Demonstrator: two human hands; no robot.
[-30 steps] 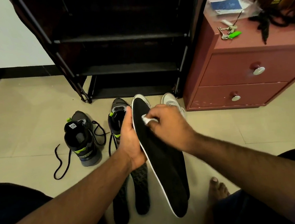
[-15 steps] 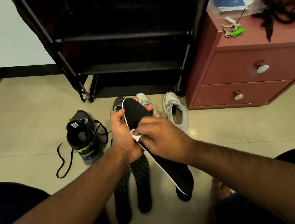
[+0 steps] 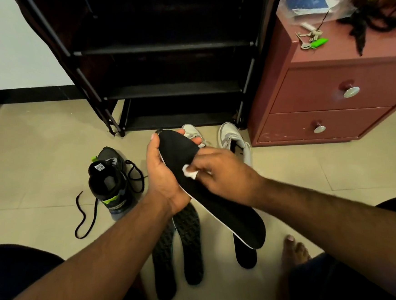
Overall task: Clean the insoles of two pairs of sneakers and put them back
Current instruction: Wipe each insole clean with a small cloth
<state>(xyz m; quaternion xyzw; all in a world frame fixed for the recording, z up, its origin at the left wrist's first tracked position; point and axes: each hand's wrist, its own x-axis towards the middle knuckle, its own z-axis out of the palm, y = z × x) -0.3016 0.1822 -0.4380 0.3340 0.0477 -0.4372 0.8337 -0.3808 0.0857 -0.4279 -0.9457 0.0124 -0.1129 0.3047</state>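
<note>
My left hand (image 3: 164, 176) grips a black insole with a white edge (image 3: 220, 200) near its toe end, holding it over the floor. My right hand (image 3: 222, 174) presses a small white wipe (image 3: 190, 174) against the insole's top face. Two patterned dark insoles (image 3: 188, 245) lie side by side on the floor below my hands. Another black insole (image 3: 247, 257) lies to their right, partly under the held one. A black sneaker with green accents (image 3: 110, 182) stands at the left, laces loose. A pair of white sneakers (image 3: 233, 140) sits behind my hands, one mostly hidden.
A black shoe rack (image 3: 168, 57) stands straight ahead against the wall. A red-brown drawer cabinet (image 3: 330, 96) at the right carries keys (image 3: 311, 40) and a plastic bag. My bare foot (image 3: 293, 251) rests on the tile floor at lower right, my knees at both bottom corners.
My right hand with the wipe slid along the insole, from the toe area toward the middle. The held insole tilted lower and more to the right.
</note>
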